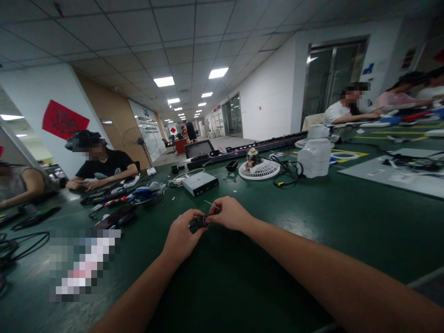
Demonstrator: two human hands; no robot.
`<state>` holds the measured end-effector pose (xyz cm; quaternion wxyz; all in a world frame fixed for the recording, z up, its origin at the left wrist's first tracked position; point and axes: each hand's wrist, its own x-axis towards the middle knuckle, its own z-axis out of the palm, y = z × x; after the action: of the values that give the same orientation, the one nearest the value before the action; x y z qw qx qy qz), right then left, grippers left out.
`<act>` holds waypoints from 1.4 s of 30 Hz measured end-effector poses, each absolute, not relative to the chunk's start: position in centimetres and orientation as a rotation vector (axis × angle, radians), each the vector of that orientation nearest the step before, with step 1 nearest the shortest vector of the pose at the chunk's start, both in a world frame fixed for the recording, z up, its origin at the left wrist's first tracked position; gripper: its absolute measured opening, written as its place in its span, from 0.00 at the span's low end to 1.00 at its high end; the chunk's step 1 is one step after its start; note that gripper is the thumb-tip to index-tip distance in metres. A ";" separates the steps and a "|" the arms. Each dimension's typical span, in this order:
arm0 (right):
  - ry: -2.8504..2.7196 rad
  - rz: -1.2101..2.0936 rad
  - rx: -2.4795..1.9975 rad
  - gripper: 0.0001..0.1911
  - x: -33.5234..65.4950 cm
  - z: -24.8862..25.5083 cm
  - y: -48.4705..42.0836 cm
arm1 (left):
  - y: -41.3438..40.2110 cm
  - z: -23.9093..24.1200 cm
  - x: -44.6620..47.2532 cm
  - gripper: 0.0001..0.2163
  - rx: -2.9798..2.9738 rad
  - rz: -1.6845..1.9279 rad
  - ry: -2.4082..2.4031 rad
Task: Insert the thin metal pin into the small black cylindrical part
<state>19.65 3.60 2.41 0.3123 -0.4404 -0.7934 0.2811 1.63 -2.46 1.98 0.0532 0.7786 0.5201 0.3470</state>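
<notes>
Both hands meet above the green table near the middle of the view. Between the fingers and thumb of my left hand (183,233) is a small dark part (197,222), too small to identify. My right hand (229,213) is closed, its fingertips touching the right end of that part. A thin, light-coloured rod or wire (210,203) sticks out to the upper left from the right fingers. Whether it joins the dark part is hidden by the fingers. Just beyond the hands lies a white and black box-shaped device (200,183).
A white fan grille with a motor (258,167) and a white housing (315,155) stand further back, a black cable (291,171) between them. Tools and cables (120,196) lie to the left on the green table (277,286). A co-worker (104,159) sits at the far left; others sit right.
</notes>
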 end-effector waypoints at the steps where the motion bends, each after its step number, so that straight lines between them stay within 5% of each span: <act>1: -2.078 0.790 -1.160 0.12 19.6 2.3 3.7 | -2.5 2.0 1.6 0.12 2.378 1.068 1.556; 5: -2.088 0.957 -1.145 0.10 19.6 2.0 3.9 | -2.4 1.9 1.6 0.11 2.388 1.107 1.525; 24: -2.341 0.578 -0.994 0.09 20.4 3.0 3.0 | -2.8 2.0 1.5 0.07 2.479 1.085 1.400; 36: -2.150 1.249 -0.883 0.12 20.4 2.3 4.0 | -2.6 1.3 2.0 0.09 2.554 1.161 1.365; 42: -2.386 0.836 -1.060 0.12 20.6 3.2 3.0 | -2.7 1.3 1.6 0.10 2.557 1.179 1.360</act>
<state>20.61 2.98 3.16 0.1990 -0.3791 -0.8529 0.2987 1.64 -2.75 1.30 0.0072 0.8177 0.4350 0.3770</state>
